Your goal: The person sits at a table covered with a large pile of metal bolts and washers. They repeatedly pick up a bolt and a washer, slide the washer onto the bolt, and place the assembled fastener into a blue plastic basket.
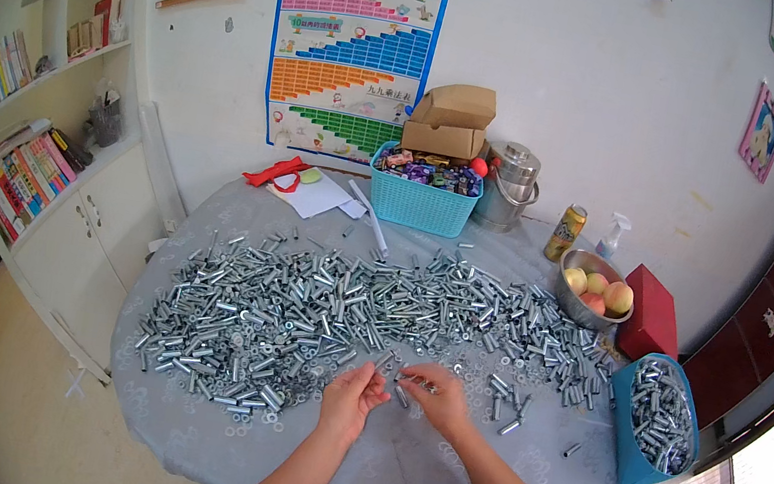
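Observation:
Low over the near middle of the table, my left hand (352,401) and my right hand (436,398) face each other, fingertips a short gap apart. The left thumb and fingers pinch a small silver metal sleeve (384,359). My right fingers are closed in a pinch at a short metal piece (400,395) that points down; whether it is a bolt or a sleeve is too small to tell. Just beyond both hands spreads a wide heap of loose metal sleeves and bolts (243,321). Flat ring washers (476,383) lie scattered along its near edge.
A blue bin (627,422) full of metal parts stands at the table's right edge. Behind it are a red box (651,314), a steel bowl (588,315) of fruit and a can (566,232). A turquoise basket (421,209) and a steel pail (513,191) stand at the back.

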Motion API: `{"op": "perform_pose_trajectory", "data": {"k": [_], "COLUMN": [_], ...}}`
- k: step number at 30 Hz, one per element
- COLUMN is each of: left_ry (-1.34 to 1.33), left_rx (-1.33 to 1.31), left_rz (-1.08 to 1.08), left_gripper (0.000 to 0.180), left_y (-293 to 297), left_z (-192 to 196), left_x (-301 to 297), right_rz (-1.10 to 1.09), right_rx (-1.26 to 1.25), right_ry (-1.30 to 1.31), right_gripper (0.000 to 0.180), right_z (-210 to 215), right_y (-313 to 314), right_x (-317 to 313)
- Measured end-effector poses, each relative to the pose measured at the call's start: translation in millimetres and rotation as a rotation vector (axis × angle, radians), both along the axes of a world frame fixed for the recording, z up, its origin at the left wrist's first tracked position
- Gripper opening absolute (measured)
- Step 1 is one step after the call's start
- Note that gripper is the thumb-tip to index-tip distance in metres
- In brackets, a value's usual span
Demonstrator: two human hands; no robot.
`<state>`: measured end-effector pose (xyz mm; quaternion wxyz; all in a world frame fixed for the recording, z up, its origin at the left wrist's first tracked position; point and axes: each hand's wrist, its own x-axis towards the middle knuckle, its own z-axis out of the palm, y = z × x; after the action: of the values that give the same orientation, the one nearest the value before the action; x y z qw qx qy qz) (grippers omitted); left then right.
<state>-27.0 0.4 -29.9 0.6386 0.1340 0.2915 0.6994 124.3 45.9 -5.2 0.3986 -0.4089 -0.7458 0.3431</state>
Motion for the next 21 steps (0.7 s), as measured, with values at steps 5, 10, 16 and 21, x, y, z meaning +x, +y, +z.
{"op": "perform_pose_trajectory", "data": {"k": [5,10,16,21], "left_ry": [0.079,0.204,0.338,0.494], "left_rx": [-0.007,-0.03,-0.045,0.033], "left_rz": [-0.125,-0.189,-0.168,-0.15], "left_gripper": [0.017,0.018,0.018,0.018], "left_y": [-3,-4,-6,-11], "left_z": [0,-2,3,8], "left_x": [11,15,19,27], "right_rz": [-0.048,0.003,-0.003,-0.055], "right_rx": [-0.164,-0.029,0.013,-0.344], "right_ry": [0.28,0.215,0.095,-0.11], "right_gripper": [0.021,0.02,0.012,0.026], "right_z": [20,21,17,8], "right_y": [-4,-7,-10,-9], "right_x": [24,31,38,49]}}
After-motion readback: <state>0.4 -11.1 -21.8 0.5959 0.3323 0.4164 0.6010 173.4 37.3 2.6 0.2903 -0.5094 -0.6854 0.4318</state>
